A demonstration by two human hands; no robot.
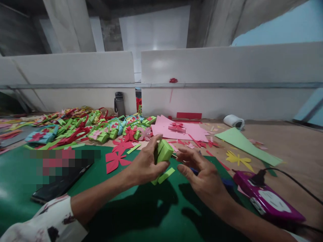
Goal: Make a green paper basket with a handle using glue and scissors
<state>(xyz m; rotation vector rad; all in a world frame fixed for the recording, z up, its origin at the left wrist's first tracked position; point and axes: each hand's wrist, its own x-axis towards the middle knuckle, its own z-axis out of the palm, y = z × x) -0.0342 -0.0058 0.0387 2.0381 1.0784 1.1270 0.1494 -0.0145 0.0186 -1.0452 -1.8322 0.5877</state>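
Note:
My left hand (145, 161) is closed around a small folded green paper box (164, 151), held above the green mat. A light-green paper strip (166, 175) sticks out below the box. To the right, my right hand (199, 174) hovers close by with thumb and fingers apart and loosely curled. Near its fingertips a thin light-coloured tip points toward the box; what it belongs to is unclear. Behind and under the right hand shows part of a blue object (227, 183), mostly hidden. Red paper flower cutouts (114, 162) lie left of the box.
A pile of green, red and blue paper bags (98, 129) spreads at the back left, by a grey bottle (119, 103). Pink sheets (161, 126) lie behind my hands. At right are a yellow cutout (238, 159) and a purple power strip (271, 198); a dark phone (63, 178) lies left.

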